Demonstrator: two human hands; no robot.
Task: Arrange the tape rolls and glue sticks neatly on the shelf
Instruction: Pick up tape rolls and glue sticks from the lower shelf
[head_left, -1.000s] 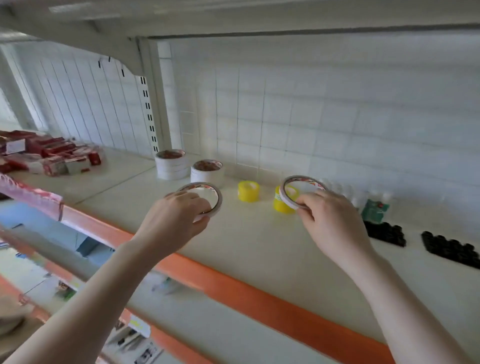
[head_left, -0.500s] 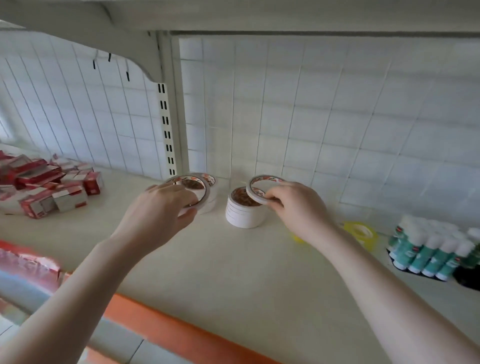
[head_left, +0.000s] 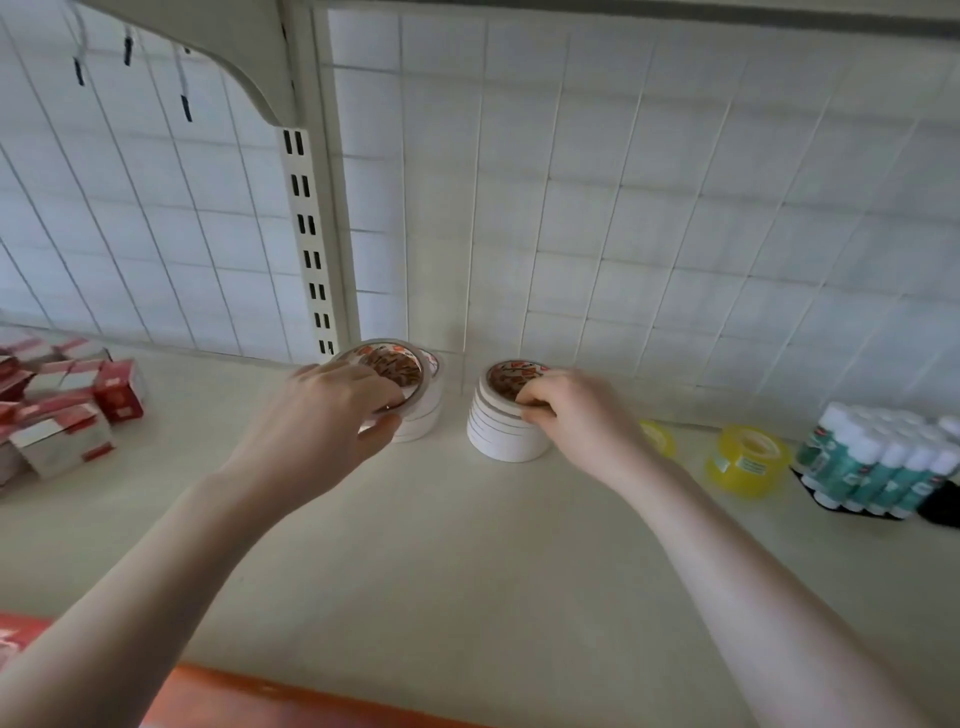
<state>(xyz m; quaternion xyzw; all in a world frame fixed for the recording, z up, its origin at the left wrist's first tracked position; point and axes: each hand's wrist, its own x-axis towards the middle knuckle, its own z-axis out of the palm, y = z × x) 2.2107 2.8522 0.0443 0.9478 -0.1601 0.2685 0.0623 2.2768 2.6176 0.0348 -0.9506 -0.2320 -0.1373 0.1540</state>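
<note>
Two stacks of white tape rolls stand at the back of the cream shelf (head_left: 457, 545), by the grid wall. My left hand (head_left: 322, 426) pinches a thin white tape roll (head_left: 387, 366), tilted just above the left stack (head_left: 423, 415). Fingers of my right hand (head_left: 576, 415) curl on the top roll of the right stack (head_left: 501, 434), which lies flat on that stack. Two yellow tape rolls (head_left: 748, 460) lie to the right, one partly hidden behind my right wrist. Green and white glue sticks (head_left: 878, 467) stand bunched at the far right.
Red and white small boxes (head_left: 67, 410) are piled at the left of the shelf. A slotted upright post (head_left: 309, 228) rises behind the left stack. An orange shelf edge (head_left: 270, 701) runs along the front. A black tray (head_left: 940, 512) sits by the glue sticks.
Both hands carried their thin rolls back to the stacks. The right roll went from tilted above its stack to lying flat on it; the left roll is lower over the left stack.
</note>
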